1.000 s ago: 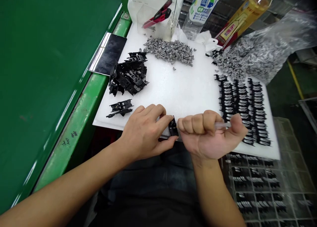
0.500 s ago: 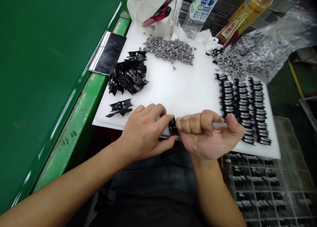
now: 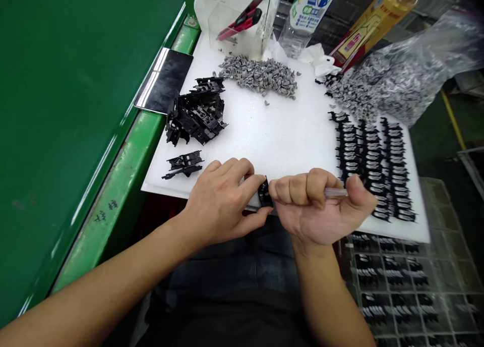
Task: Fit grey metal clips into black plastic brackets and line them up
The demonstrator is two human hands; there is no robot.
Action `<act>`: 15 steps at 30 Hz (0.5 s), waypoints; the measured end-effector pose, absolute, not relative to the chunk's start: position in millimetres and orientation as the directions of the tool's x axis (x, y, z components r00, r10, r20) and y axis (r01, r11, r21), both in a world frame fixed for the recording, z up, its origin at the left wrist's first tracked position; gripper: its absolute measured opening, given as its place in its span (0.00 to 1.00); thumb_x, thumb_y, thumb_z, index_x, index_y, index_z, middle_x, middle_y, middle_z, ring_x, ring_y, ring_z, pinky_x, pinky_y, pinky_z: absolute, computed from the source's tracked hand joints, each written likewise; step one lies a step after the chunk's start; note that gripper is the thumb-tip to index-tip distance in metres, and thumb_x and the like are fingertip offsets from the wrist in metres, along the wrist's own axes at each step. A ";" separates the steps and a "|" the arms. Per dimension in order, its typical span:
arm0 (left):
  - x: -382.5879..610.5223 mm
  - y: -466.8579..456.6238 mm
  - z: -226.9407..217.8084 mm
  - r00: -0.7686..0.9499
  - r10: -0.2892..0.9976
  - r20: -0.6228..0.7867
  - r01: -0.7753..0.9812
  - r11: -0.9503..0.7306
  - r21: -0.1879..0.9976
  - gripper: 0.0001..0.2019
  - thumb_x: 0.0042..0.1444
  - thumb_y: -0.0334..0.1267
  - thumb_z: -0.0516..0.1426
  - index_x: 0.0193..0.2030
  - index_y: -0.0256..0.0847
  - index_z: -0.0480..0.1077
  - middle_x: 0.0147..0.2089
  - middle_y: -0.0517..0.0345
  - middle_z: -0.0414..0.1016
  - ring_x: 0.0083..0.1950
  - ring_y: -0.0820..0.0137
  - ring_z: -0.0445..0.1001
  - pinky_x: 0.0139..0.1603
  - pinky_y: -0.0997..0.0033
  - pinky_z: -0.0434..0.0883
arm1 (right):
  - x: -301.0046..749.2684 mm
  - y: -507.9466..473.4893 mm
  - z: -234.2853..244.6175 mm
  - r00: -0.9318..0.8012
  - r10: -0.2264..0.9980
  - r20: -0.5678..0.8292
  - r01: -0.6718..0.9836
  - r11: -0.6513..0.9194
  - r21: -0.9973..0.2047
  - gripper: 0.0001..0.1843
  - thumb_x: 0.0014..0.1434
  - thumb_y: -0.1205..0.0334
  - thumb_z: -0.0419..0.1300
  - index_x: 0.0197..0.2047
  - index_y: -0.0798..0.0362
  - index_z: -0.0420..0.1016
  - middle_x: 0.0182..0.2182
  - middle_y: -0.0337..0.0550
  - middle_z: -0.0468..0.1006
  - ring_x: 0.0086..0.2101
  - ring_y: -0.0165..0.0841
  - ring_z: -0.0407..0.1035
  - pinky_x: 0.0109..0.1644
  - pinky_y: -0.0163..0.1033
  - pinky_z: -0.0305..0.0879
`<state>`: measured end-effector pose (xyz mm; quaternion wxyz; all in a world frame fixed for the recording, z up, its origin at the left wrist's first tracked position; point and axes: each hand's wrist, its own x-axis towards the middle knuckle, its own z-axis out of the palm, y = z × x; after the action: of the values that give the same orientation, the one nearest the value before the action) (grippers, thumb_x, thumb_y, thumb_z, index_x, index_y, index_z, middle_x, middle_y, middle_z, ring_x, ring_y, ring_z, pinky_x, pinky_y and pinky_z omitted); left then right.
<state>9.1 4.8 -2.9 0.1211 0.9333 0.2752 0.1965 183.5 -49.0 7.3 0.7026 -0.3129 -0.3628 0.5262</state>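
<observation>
My left hand (image 3: pixel 221 203) pinches a small black plastic part (image 3: pixel 264 193) between its thumb and fingers, over the near edge of a white foam sheet (image 3: pixel 287 145). My right hand (image 3: pixel 317 206) is curled in a fist around a transparent syringe-like tube (image 3: pixel 335 192), whose front end is hidden by my fingers. Those fingers sit against the black part. A pale strip (image 3: pixel 254 203) shows under the part and is partly hidden by my left hand.
On the foam lie a heap of black plastic frames (image 3: pixel 196 114), a loose pair (image 3: pixel 183 165), grey pieces (image 3: pixel 257 77) and rows of black parts (image 3: pixel 370 165). A green bench edge (image 3: pixel 124 155) runs left; a tray of parts (image 3: pixel 401 286) sits lower right.
My right hand has turned slightly, with the thumb closing further over the tube. The black part stays pinched in my left hand, and the view has shifted only a little.
</observation>
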 end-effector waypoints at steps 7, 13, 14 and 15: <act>10.1 4.8 -3.2 0.771 0.562 0.299 0.465 -0.818 0.338 0.22 0.66 0.56 0.58 0.55 0.41 0.75 0.48 0.52 0.75 0.45 0.59 0.73 0.40 0.57 0.61 | 180.9 -49.8 5.1 0.167 0.969 0.183 -0.527 0.245 -0.814 0.31 0.70 0.40 0.49 0.20 0.48 0.49 0.14 0.31 0.42 0.16 0.28 0.38 0.26 0.42 0.45; 8.5 7.8 -4.1 0.780 0.545 0.308 0.448 -0.830 0.333 0.22 0.67 0.55 0.58 0.57 0.41 0.75 0.49 0.51 0.75 0.44 0.59 0.72 0.40 0.57 0.62 | 193.9 -47.0 23.4 0.269 0.947 0.174 -0.488 0.290 -0.823 0.34 0.70 0.32 0.44 0.23 0.49 0.48 0.17 0.31 0.42 0.19 0.30 0.37 0.27 0.43 0.48; 7.7 8.2 -3.8 0.784 0.538 0.310 0.440 -0.834 0.333 0.22 0.67 0.55 0.58 0.57 0.40 0.75 0.49 0.52 0.75 0.44 0.60 0.72 0.40 0.57 0.62 | 196.6 -40.5 30.9 0.285 0.941 0.185 -0.449 0.302 -0.841 0.33 0.71 0.32 0.44 0.23 0.49 0.49 0.18 0.32 0.44 0.20 0.31 0.41 0.29 0.44 0.51; 6.8 8.4 -3.5 0.788 0.532 0.311 0.432 -0.837 0.336 0.22 0.66 0.54 0.58 0.57 0.40 0.75 0.49 0.52 0.75 0.44 0.60 0.72 0.40 0.56 0.62 | 198.3 -31.5 38.2 0.293 0.933 0.207 -0.397 0.316 -0.862 0.33 0.70 0.33 0.45 0.23 0.48 0.51 0.19 0.33 0.47 0.21 0.32 0.46 0.33 0.45 0.55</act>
<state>6.8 8.4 -3.5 0.1243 0.9373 0.2571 0.2000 198.3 -31.5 38.2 0.7196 -0.3585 -0.3742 0.4622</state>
